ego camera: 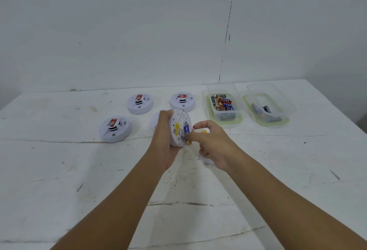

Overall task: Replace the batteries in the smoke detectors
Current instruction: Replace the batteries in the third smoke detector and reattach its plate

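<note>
While the left hand point(165, 130) grips a round white plastic smoke detector point(179, 127) above the scuffed white table point(59, 170), tilted so its open back faces right, the right hand point(212, 142) pinches a blue-and-yellow battery point(186, 131) at the compartment. Three more white detectors point(115, 128) lie behind, left of two clear plastic tubs point(224, 104) holding batteries.

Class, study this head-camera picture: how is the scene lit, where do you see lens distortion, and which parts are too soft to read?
Head view: even, diffuse light, only faint shadows beside the smoke detectors; the wide lens bows the table edge; labels on the batteries in the clear box and the print on the held detector are too soft to read; the right hand looks slightly blurred.
</note>
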Demonstrator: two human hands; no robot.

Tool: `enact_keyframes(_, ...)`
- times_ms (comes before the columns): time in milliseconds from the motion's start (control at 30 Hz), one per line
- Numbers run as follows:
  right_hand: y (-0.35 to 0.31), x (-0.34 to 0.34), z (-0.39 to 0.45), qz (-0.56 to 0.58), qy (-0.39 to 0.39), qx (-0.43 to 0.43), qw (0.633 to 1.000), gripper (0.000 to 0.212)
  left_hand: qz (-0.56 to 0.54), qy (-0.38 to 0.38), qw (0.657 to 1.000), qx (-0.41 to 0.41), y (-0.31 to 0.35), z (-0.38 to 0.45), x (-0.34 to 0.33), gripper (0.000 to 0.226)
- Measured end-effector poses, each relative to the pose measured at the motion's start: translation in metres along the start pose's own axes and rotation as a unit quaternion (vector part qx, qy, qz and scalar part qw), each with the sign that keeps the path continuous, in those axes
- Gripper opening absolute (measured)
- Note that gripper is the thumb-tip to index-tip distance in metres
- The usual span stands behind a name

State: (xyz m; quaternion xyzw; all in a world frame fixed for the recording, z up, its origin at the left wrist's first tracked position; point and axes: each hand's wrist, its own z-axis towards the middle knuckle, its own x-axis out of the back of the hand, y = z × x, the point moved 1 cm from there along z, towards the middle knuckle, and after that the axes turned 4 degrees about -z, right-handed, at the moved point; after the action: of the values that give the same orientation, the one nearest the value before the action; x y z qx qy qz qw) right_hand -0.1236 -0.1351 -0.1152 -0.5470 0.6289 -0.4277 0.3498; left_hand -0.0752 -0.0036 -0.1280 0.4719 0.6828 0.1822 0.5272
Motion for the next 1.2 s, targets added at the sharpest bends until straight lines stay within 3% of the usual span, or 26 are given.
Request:
enact_keyframes(167,-0.005,0.007,-0.004,0.003,-0.001,0.037,0.999,0.024,-0.001,-0.025,1.000,-0.006,-0.002,0.001,-0.013,0.035)
enact_keyframes(367,-0.010,0.043,0.004,-0.027,0.066,0.099,0.992,0.009,0.011,-0.038,0.999,-0.014,-0.005,0.006,-0.041,0.033)
enact_keyframes(533,-0.017,0.098,0.012,-0.080,0.136,0.152,0.976,0.023,0.035,-0.071,0.997,-0.001,-0.014,0.010,-0.081,0.037)
enact_keyframes(733,-0.032,0.172,0.020,-0.161,0.213,0.215,0.939,0.022,0.057,-0.085,0.995,0.015,-0.029,0.016,-0.117,0.042)
enact_keyframes(900,-0.042,0.212,0.038,-0.235,0.257,0.213,0.913,0.022,0.077,-0.079,0.994,0.010,-0.037,0.021,-0.132,0.045)
enact_keyframes(1200,-0.053,0.237,0.066,-0.313,0.224,0.149,0.911,0.031,0.075,-0.078,0.994,0.003,-0.040,0.032,-0.136,0.033)
